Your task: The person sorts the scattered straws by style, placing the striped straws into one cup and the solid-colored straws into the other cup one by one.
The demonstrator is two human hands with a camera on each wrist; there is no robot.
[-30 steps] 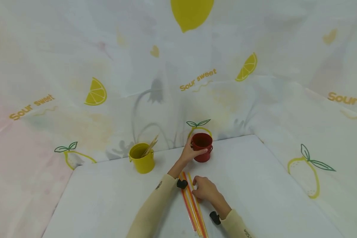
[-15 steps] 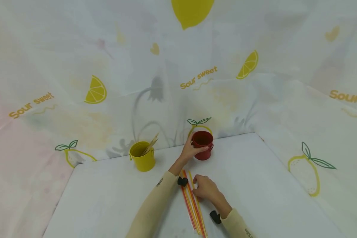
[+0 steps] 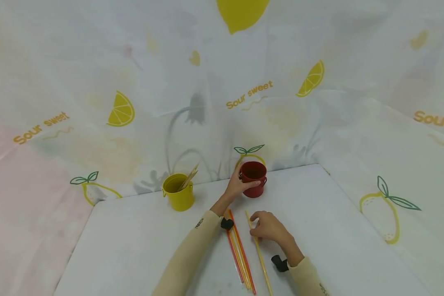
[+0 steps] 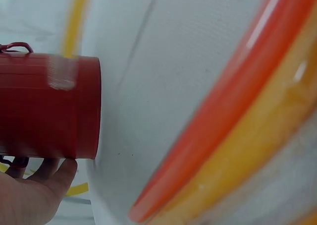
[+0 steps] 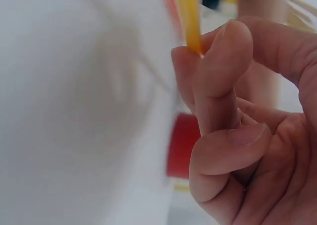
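Left grip (image 3: 235,188) holds red bucket (image 3: 253,178), right grip (image 3: 273,227) pinches yellow stick (image 3: 261,261); white table (image 3: 340,238) meets lemon-print backdrop (image 3: 222,131).

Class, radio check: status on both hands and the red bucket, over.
Left hand gripping red bucket, upright. Right hand pinching one yellow stick, apart from the other sticks. Nothing visible covering the bucket's mouth.

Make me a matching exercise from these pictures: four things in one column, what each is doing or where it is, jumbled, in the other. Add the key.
1. Left hand
2. Yellow bucket
3. Right hand
4. Red and orange sticks

A. Pinching a yellow stick
B. Gripping the red bucket
C. Lying on the white table
D. Pale sticks poking out of it

Right pairs: 1-B, 2-D, 3-A, 4-C
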